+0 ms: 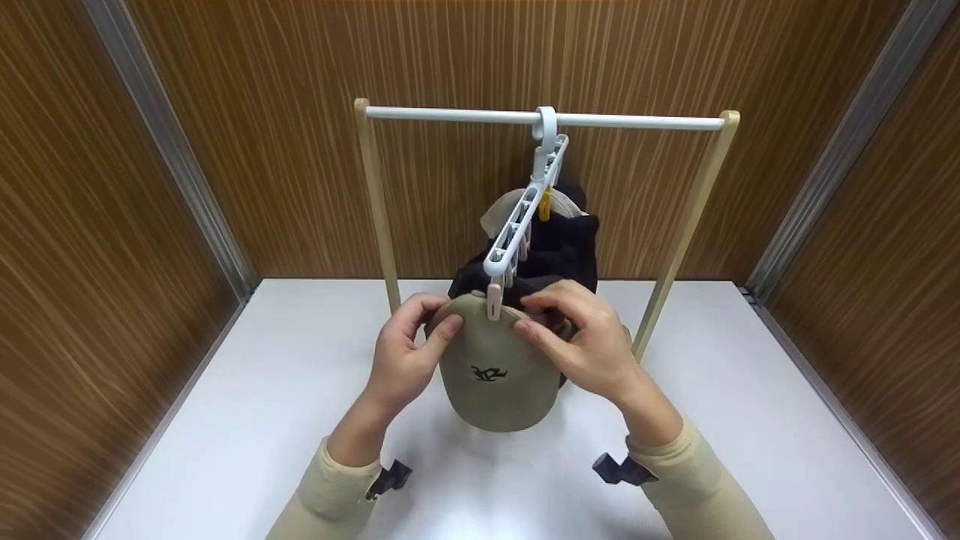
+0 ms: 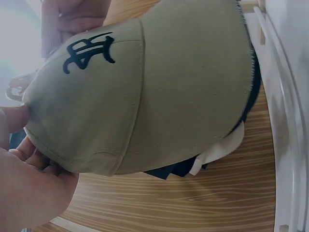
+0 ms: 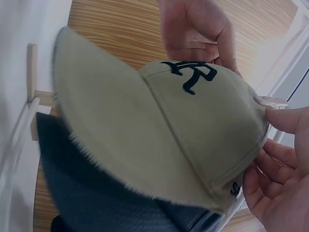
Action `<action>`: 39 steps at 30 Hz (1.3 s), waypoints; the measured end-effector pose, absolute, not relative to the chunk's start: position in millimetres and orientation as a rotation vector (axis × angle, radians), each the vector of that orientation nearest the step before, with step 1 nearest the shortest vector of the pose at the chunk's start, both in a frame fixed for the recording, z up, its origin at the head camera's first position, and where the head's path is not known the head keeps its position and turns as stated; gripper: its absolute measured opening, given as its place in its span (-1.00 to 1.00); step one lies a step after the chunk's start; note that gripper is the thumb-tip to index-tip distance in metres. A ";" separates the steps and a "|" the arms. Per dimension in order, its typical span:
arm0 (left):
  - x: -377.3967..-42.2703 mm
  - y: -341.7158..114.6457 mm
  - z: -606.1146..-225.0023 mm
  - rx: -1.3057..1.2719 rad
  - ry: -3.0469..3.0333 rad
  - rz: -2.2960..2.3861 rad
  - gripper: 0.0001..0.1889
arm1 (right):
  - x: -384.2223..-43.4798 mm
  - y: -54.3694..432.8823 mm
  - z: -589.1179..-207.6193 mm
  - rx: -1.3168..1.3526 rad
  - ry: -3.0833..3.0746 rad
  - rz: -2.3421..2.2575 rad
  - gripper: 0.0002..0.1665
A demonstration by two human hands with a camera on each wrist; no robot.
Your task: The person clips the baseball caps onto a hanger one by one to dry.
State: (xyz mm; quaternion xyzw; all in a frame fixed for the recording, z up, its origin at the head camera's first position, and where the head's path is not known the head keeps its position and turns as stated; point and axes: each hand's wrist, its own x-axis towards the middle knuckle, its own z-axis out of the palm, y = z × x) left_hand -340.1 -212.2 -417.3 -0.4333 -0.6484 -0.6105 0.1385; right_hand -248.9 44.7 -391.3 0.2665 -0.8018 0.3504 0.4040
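Note:
A khaki baseball cap (image 1: 502, 401) with dark embroidery hangs brim down from the front end of a pale clip hanger (image 1: 517, 225). A light pink clip (image 1: 494, 300) overlaps the cap's top edge. My left hand (image 1: 403, 358) pinches the cap's upper left edge between thumb and fingers. On the other side my right hand (image 1: 589, 341) grips the upper right edge close beside the clip, thumb on the outside. In the right wrist view the right thumb lies right at the clip's end, and a dark cap (image 3: 96, 179) shows behind the khaki one.
The hanger hooks over the white bar (image 1: 450, 115) of a rack with wooden legs (image 1: 686, 232). Behind the khaki cap hang dark caps (image 1: 574, 247) and a cream-coloured one (image 1: 501, 214), near a yellow clip (image 1: 544, 206). Wood-grain panels (image 1: 247, 75) surround the white table (image 1: 300, 390).

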 end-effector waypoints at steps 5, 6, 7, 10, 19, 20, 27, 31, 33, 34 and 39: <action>-341.8 -214.4 -422.0 -1.262 -1.894 -1.703 -0.78 | -246.2 51.4 -403.2 0.645 -2.027 0.812 -0.71; -342.3 -215.0 -422.9 -1.267 -1.895 -1.690 -0.76 | -245.6 52.6 -405.6 0.639 -2.029 0.804 -0.70; -343.0 -215.7 -424.0 -1.272 -1.895 -1.675 -0.74 | -244.9 53.8 -407.9 0.631 -2.032 0.800 -0.70; -345.3 -218.0 -427.9 -1.281 -1.898 -1.619 -0.67 | -243.3 57.3 -414.4 0.618 -2.032 0.796 -0.71; -350.6 -227.0 -439.4 -1.291 -1.934 -1.457 -0.43 | -240.9 68.5 -426.9 0.579 -2.060 0.764 -0.71; -351.0 -228.1 -440.2 -1.294 -1.941 -1.438 -0.41 | -240.8 69.7 -427.9 0.574 -2.062 0.759 -0.70; -355.4 -236.0 -445.2 -1.311 -1.998 -1.331 -0.32 | -239.4 82.3 -436.3 0.529 -2.082 0.716 -0.66; -359.3 -239.2 -446.6 -1.327 -2.045 -1.281 -0.29 | -238.1 93.7 -440.7 0.503 -2.107 0.645 -0.66; -360.5 -240.8 -445.9 -1.339 -2.081 -1.262 -0.26 | -236.8 101.4 -442.3 0.475 -2.132 0.622 -0.64; -361.3 -241.8 -445.6 -1.344 -2.096 -1.253 -0.24 | -235.7 105.8 -442.9 0.458 -2.151 0.617 -0.63; -365.7 -247.6 -441.7 -1.358 -2.169 -1.218 -0.12 | -230.1 128.4 -441.7 0.349 -2.223 0.597 -0.57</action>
